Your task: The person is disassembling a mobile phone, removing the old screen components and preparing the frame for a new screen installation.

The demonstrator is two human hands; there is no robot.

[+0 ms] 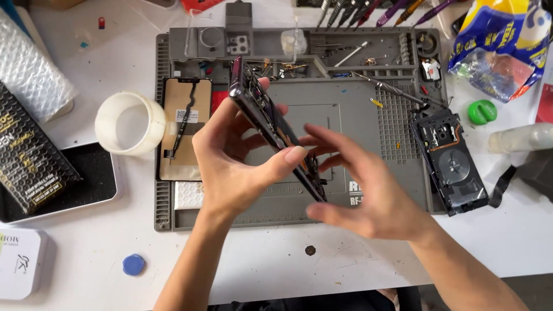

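My left hand (239,161) grips an opened smartphone body (262,109), held on edge and tilted over a grey repair mat (368,132). Thumb and fingers clamp its long sides, and small parts show inside the frame. My right hand (368,193) is just right of the phone with fingers spread; its fingertips reach the phone's lower half. Whether they touch it I cannot tell. On the mat's left lies a phone screen panel (184,129) face down with a flex cable.
A phone back cover (452,161) lies at the mat's right edge. A white tape roll (129,124), a bubble-wrap roll (29,66) and a dark box (29,161) sit left. Screwdrivers (374,8), a snack bag (507,46) and a green cap (482,111) are at the back right.
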